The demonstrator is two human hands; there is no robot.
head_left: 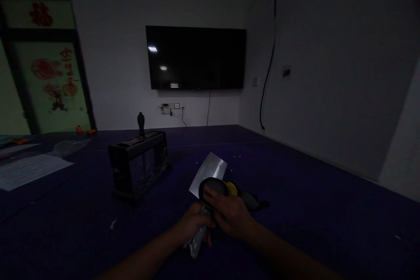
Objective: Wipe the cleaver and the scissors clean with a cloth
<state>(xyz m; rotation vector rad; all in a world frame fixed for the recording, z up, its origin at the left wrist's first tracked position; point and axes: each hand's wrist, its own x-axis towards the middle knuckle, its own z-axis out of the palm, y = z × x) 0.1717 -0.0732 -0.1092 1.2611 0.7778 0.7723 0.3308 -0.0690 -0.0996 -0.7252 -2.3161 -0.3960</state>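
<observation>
My left hand (193, 223) is closed around a crumpled silvery-white strip (197, 240), whose lower end sticks out below the fingers. Against a round, dark grey disc-like piece with a black rim (210, 183), my right hand (231, 215) curls its fingers; the two hands meet just under it. Behind this disc lies a shiny silver sheet (210, 168), slightly bent. To the right of the disc shows a yellow round part (232, 188), and beyond it a dark grey piece with a narrow tip (251, 201). Dim light hides how these parts join.
A black box-shaped frame with clear sides (139, 162) stands left, a dark handle (141, 123) upright on top. Papers (33, 169) and a clear plastic bag (69, 146) lie far left on the purple surface (82, 227). A cable (271, 57) hangs along the right wall.
</observation>
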